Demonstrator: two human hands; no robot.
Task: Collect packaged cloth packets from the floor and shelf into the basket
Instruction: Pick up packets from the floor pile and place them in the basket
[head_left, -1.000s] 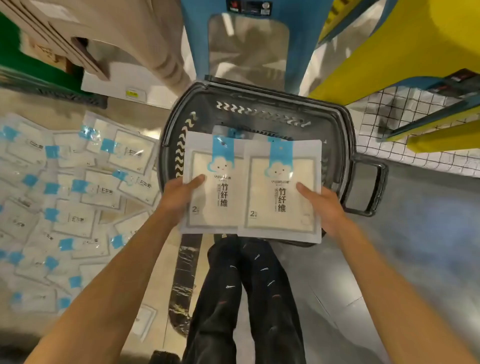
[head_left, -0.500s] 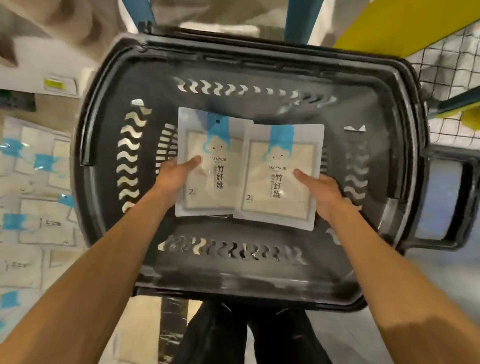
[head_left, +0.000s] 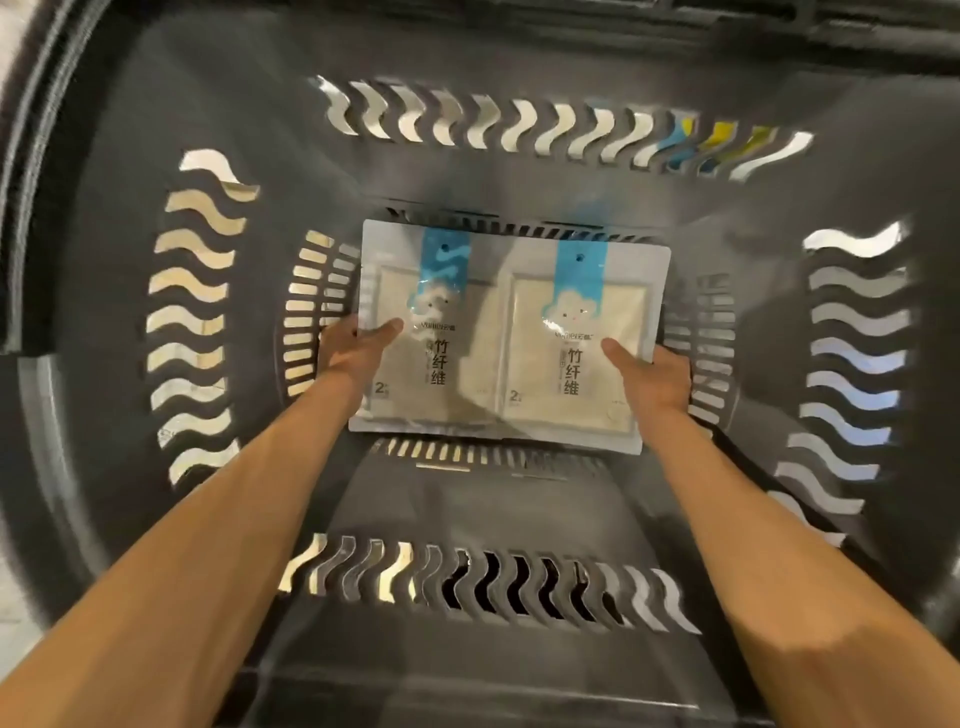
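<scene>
Low inside the dark grey slotted plastic basket (head_left: 104, 291): our left hand (head_left: 356, 348) grip pinches one clear, blue-tabbed cloth packet (head_left: 431, 312) at 9 o'clock, right hand (head_left: 652, 382) grip its twin packet (head_left: 576, 322) at 3. Neither released yet; more collecting likely remains.

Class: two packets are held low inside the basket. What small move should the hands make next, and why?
Probably release both: left hand and right hand each pinch an edge, and the left packet and right packet lie level, deep in the basket.
</scene>
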